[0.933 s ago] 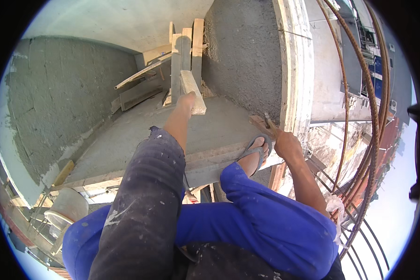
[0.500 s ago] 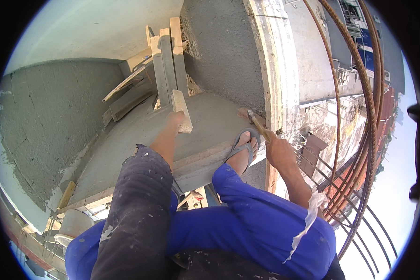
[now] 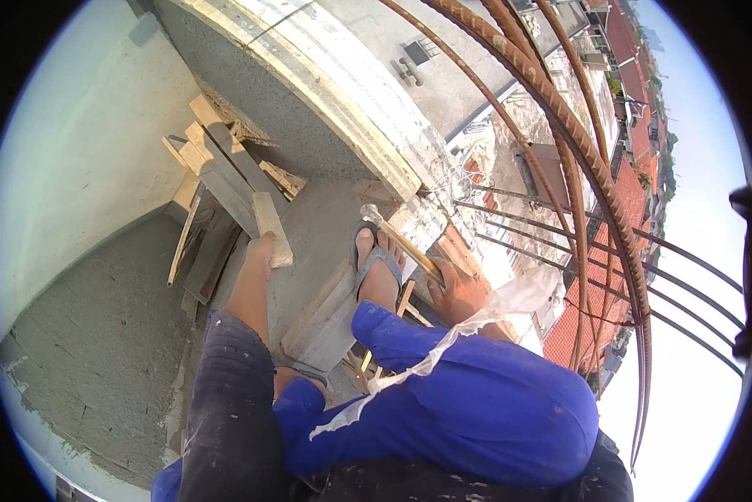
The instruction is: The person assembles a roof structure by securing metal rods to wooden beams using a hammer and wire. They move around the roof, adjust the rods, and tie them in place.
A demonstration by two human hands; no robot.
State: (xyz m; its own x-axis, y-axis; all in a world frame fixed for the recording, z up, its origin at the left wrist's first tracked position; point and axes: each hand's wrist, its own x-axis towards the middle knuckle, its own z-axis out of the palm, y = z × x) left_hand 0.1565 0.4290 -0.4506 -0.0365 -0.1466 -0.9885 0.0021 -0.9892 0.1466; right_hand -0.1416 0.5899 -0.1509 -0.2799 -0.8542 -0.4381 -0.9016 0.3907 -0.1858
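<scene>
My left hand (image 3: 262, 251) is closed round the lower end of a short wooden board (image 3: 271, 222), which I hold upright but tilted over the grey cement surface. Longer planks stand just behind it. My right hand (image 3: 460, 293) grips the wooden handle of a hammer (image 3: 409, 249). The hammer's pale, cement-crusted head points up and left, close to my sandalled foot (image 3: 378, 268). A torn whitish strip (image 3: 443, 339) hangs from around my right forearm and trails over my blue trouser leg.
Several planks (image 3: 213, 167) lean in the corner by a grey wall (image 3: 92, 326). Layered formwork boards (image 3: 334, 100) edge the ledge ahead. Bent, rusty rebar (image 3: 577, 117) arches on the right, with straight bars (image 3: 610, 251) jutting outward. Beyond lie red tiled roofs far below.
My view has swung to the right, showing more of the rebar and roofs. My right hand has drawn back nearer my knee with the hammer; the left still holds the board.
</scene>
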